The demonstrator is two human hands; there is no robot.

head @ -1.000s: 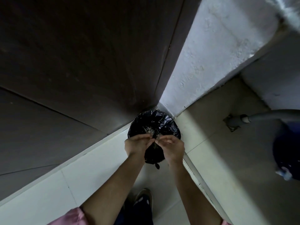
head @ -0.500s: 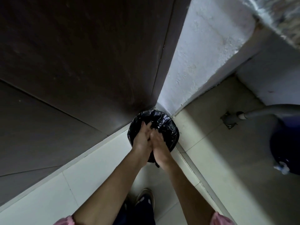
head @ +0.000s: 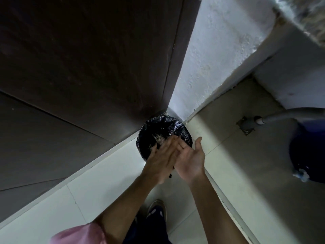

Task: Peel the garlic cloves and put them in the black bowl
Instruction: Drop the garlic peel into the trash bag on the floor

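Both hands hung over a bin lined with black plastic, which stood on the floor in the corner where the dark door met the white wall. The left hand lay flat, fingers straight, its palm brushing across the right hand, which was turned palm up with fingers spread. Neither grip held anything. Pale scraps, likely garlic skin, lay inside the liner. No garlic cloves and no black bowl were in view, so where they sat relative to the hands cannot be told. The risk seemed small: scraps clinging to the palms could fall past the rim onto the floor, since the right hand sat partly outside the bin's edge.
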